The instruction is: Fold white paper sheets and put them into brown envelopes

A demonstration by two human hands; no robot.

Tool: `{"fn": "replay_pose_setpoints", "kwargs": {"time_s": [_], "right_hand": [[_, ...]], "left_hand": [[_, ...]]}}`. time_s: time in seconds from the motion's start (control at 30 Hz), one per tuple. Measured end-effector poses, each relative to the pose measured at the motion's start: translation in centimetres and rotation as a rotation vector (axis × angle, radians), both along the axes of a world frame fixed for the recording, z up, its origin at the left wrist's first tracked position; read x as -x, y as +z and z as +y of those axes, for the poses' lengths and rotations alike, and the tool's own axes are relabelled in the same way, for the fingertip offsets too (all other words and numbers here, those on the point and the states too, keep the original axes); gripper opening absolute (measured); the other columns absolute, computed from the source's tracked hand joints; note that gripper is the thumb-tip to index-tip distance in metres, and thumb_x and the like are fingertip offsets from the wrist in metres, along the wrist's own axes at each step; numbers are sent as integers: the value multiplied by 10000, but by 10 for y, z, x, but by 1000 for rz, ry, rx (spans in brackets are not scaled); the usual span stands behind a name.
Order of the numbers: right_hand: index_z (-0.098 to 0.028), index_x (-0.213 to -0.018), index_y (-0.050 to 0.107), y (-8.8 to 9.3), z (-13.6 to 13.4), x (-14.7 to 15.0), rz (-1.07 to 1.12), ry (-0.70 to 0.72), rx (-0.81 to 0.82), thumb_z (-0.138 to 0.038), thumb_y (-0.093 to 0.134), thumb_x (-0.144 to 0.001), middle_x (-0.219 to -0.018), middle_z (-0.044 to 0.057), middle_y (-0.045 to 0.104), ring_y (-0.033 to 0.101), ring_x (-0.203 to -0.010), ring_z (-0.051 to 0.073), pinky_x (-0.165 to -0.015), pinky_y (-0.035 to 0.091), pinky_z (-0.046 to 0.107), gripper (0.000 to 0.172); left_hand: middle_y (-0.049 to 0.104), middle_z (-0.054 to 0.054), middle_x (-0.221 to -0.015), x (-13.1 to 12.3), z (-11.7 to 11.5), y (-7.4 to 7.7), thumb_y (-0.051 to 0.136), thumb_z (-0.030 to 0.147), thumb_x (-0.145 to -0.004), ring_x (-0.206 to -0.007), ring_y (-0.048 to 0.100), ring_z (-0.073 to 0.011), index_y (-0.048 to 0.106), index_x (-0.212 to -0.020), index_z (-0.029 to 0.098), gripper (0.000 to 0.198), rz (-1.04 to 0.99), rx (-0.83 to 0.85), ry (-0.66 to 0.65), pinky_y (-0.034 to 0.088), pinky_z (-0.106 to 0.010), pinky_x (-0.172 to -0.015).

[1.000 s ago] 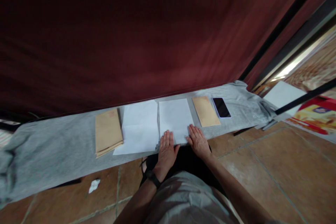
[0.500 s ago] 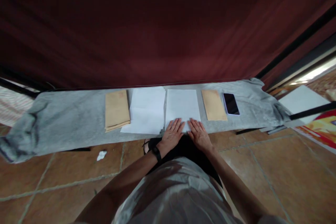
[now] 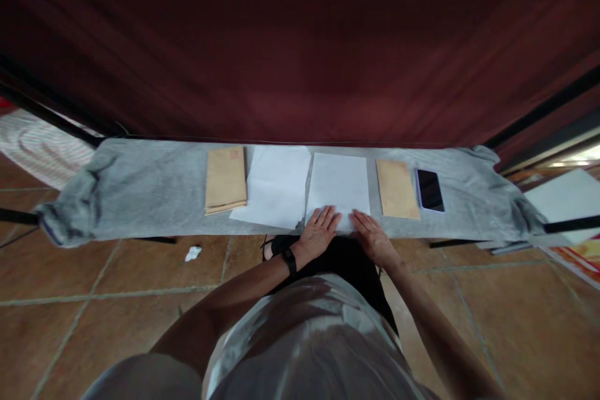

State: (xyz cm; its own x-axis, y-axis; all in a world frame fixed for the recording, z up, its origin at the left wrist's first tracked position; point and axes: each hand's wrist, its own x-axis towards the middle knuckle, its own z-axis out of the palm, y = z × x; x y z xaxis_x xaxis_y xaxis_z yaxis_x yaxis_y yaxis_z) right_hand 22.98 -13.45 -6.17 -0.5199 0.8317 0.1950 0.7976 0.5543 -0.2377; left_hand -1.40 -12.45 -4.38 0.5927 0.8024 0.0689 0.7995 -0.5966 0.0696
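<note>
A white sheet of paper (image 3: 339, 182) lies in front of me on a grey cloth. On its lower left corner rests my left hand (image 3: 320, 231), palm down with the fingers stretched out and a dark band on the wrist. My right hand (image 3: 374, 239) lies flat at the lower right corner, fingertips at the paper's edge. Left of this sheet is a stack of white paper (image 3: 278, 184). A pile of brown envelopes (image 3: 225, 178) sits farther left, and a single brown envelope (image 3: 397, 189) is to the right of the sheet.
The grey cloth (image 3: 150, 190) covers a long narrow surface. A phone (image 3: 430, 190) lies right of the single envelope. Dark red fabric (image 3: 300, 75) hangs behind, with black bars at both sides. A crumpled white scrap (image 3: 192, 254) is on the tiled floor.
The view has shifted and turned slightly, so everything on the cloth sits farther right. My hands stay flat by the sheet's near edge; the right hand is slightly farther from the left.
</note>
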Motion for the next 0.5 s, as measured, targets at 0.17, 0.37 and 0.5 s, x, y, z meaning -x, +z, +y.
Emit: {"fn": "replay_pose_setpoints", "kwargs": {"time_s": [0.17, 0.37, 0.5], "right_hand": [[-188, -1603, 234, 11, 7, -13, -46, 43, -27, -47, 373, -892, -1578, 92, 428, 380, -1463, 212, -1222, 299, 482, 738], [-150, -1568, 324, 3, 6, -20, -44, -15, -27, -81, 375, -913, -1579, 117, 423, 361, -1473, 223, -1214, 304, 480, 661], [-149, -1565, 328, 2, 2, -6, 6, -79, -5, -231, 404, -975, -1580, 136, 414, 365, -1473, 254, -1221, 267, 529, 601]], "left_hand": [[342, -136, -1620, -3, 0, 2, 386, 318, -1029, -1514, 287, -258, 390, -1530, 172, 522, -14, 9, -2, 189, -489, -1248], [341, -135, -1620, -5, 1, 4, 352, 325, -1040, -1511, 293, -255, 397, -1525, 168, 512, -32, 11, -14, 186, -494, -1249], [337, -131, -1623, -6, 2, 4, 365, 346, -1035, -1515, 282, -262, 391, -1531, 171, 526, -33, 31, -10, 184, -498, -1248]]}}
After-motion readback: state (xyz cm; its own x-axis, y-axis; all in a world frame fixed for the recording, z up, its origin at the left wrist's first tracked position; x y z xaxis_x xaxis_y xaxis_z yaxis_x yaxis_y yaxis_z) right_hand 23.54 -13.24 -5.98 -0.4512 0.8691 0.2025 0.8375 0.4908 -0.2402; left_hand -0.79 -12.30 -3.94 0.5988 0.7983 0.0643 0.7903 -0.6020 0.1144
